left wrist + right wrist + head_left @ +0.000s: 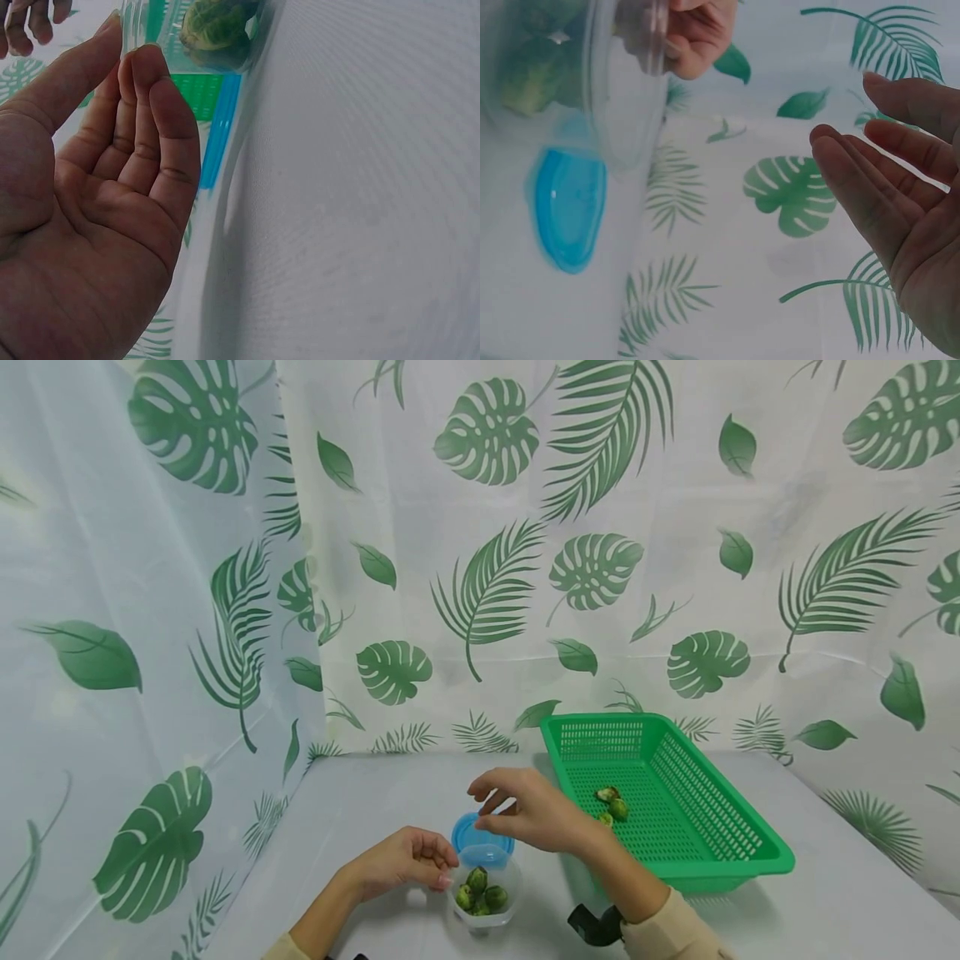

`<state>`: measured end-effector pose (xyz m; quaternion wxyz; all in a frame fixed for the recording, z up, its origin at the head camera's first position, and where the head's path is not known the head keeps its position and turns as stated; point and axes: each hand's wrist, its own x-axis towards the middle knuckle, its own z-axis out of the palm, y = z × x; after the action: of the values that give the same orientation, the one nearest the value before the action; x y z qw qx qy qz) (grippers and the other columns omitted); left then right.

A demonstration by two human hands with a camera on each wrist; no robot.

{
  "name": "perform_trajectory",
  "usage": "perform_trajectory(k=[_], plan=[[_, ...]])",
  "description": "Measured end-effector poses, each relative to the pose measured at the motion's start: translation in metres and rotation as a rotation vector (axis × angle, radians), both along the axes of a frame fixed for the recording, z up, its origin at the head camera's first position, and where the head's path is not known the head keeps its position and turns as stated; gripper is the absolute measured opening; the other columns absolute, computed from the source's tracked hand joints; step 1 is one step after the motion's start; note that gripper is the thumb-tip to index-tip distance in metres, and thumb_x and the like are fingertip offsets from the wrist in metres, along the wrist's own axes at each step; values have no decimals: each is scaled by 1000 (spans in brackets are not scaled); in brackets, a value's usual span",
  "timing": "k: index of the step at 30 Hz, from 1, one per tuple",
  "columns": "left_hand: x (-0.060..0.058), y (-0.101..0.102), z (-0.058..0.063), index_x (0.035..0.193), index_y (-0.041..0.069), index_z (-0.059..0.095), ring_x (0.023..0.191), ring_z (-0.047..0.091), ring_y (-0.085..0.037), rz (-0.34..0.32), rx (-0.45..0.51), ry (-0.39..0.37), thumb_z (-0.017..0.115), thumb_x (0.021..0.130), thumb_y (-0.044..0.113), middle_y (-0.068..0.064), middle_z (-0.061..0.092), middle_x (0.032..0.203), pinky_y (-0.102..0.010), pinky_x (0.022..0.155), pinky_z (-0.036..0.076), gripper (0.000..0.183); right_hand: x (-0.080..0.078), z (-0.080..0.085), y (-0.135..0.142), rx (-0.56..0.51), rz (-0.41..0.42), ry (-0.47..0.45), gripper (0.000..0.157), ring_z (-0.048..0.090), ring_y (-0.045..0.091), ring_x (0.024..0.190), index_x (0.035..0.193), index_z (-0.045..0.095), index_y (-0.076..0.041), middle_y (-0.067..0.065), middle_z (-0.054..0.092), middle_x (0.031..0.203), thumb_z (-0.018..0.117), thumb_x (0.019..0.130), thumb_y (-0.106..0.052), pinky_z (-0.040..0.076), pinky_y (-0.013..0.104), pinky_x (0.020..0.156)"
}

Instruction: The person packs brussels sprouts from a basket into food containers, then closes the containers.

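A clear plastic container (480,917) stands on the table with several Brussels sprouts (480,897) inside. My left hand (408,864) is at its left side; in the left wrist view, the thumb and fingertips pinch the container's rim (135,26). Just behind the container a round blue lid (467,835) lies on the table, partly seen through the clear wall. Above that lid hovers my right hand (528,810), its fingers loosely bent and holding nothing. The right wrist view shows the same hand (907,195) apart from the container and the blue lid (571,210).
To the right stands a green perforated basket (720,866) with a few Brussels sprouts (618,810) near its left side. A black object (596,927) is by the right wrist. Leaf-patterned curtains (480,693) hang behind and left of the white table (360,793).
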<state>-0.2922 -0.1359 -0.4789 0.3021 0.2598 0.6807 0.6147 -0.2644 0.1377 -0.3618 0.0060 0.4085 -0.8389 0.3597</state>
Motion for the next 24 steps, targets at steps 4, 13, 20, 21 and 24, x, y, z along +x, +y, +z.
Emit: perform_trajectory(k=[4,13,20,21,24], plan=[[-1,0,-1,118,-9,67,82,68,-9,-2,1,-1,77,92,6,3,72,92,-26,78,58,31,3,8,0,4,-4,11,35,75,14,101,130,67,-11,7,72,122,75,97,-17,60,20,80],[-1,0,-1,117,-7,68,82,68,-10,-3,5,-6,79,91,8,2,73,95,-26,78,58,32,6,20,8,-61,-12,44,36,76,16,102,130,68,-10,10,73,123,77,96,-17,61,25,81],[-1,1,-1,116,-5,69,82,68,-9,5,1,-4,77,92,5,3,72,93,-25,77,58,27,6,34,13,-46,-34,84,37,75,15,102,130,67,-11,8,72,122,77,96,-19,61,25,83],[-1,1,-1,116,-5,69,82,68,-9,5,0,-3,76,92,4,3,72,92,-25,77,58,26,6,36,14,-47,-37,95,37,75,15,102,130,67,-12,7,72,122,78,95,-19,62,26,83],[0,1,-1,116,-6,69,81,68,-9,5,1,-1,74,93,2,4,72,92,-25,77,58,25,6,44,16,-46,-51,123,36,75,14,102,129,68,-12,6,72,122,78,95,-18,62,26,84]])
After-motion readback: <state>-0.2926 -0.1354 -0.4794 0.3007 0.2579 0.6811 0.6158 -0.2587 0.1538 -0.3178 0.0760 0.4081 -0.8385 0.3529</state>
